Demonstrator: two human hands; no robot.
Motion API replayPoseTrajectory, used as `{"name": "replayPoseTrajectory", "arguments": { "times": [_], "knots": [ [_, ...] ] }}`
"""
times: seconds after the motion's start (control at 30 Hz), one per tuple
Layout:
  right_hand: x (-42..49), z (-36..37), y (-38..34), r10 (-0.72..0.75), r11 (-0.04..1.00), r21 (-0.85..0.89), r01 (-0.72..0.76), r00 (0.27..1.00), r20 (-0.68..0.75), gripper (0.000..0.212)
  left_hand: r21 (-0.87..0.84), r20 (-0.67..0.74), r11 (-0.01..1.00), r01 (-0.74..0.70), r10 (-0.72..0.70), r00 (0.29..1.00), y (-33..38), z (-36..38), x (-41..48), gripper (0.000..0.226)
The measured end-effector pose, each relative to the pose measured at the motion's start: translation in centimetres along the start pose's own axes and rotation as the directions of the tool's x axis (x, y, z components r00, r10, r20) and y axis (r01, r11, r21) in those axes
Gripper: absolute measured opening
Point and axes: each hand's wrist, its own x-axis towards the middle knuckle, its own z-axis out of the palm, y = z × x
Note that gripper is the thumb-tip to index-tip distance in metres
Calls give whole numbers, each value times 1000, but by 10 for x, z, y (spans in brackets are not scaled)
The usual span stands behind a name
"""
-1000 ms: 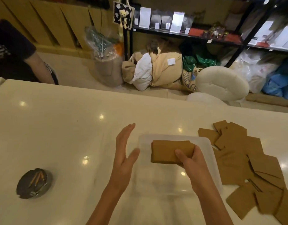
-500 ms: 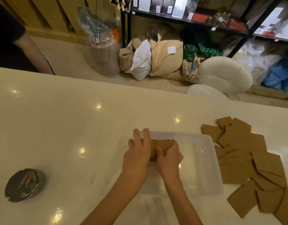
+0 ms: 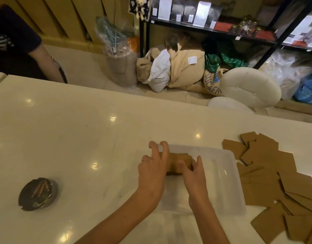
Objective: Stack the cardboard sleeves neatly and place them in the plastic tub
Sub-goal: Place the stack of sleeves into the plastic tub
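Note:
A clear plastic tub [image 3: 227,182] sits on the white counter in front of me. Inside its left end lies a stack of brown cardboard sleeves [image 3: 179,159]. My left hand [image 3: 152,169] presses the stack's left side, two fingers raised over the tub's far rim. My right hand [image 3: 192,170] grips the stack's right end. Both hands hide most of the stack. Several loose flat sleeves [image 3: 267,173] lie spread on the counter to the right of the tub.
A round metal ashtray [image 3: 37,193] holding a few sticks sits at the near left of the counter [image 3: 72,131]. Another person's arm [image 3: 44,60] shows beyond the far left edge. Sacks, a cushion and black shelving stand on the floor behind.
A second ago my right hand alone carried the stack over the tub with my left hand open beside it. Now both hands hold the stack down in the tub's left end.

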Motion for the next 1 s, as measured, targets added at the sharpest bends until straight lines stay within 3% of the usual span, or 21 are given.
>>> {"name": "replayPoseTrajectory", "arguments": {
  "times": [0.17,0.33,0.43,0.53,0.6,0.63,0.7,0.77,0.8,0.9,1.0],
  "knots": [
    [-5,4,-1,-18,999,43,16,998,55,85,58,-88,998,27,-22,996,4,5,5,80],
    [-4,-9,2,25,988,145,-44,991,129,78,107,-79,994,-1,9,997,4,14,8,71],
    [-5,-10,1,15,986,161,-40,987,157,74,23,-51,1000,-21,22,998,4,9,10,66],
    [-7,-17,-3,26,983,175,-48,991,129,70,-85,50,995,-58,62,997,-2,-1,6,110],
    [-7,-28,-4,47,980,188,-66,993,106,65,-172,18,981,-93,98,995,-6,-14,-2,121],
    [-8,-35,-3,57,975,207,-76,994,97,62,-237,-51,963,-128,119,992,-5,-15,-8,113],
    [-5,-46,1,79,964,249,-96,994,74,55,-343,-203,901,-267,207,957,0,-15,-26,66],
    [4,-52,5,115,958,256,-127,991,63,48,-456,-121,835,-309,286,951,12,-25,-41,16],
    [8,-52,5,122,966,220,-134,990,67,45,-472,-36,831,-295,316,948,19,-28,-44,7],
    [11,-45,2,104,991,74,-112,989,106,37,-357,154,905,-229,299,942,27,-16,-41,25],
    [8,-33,3,63,996,63,-69,993,99,35,-264,248,945,-192,259,934,25,-8,-34,30]
  ]
}}
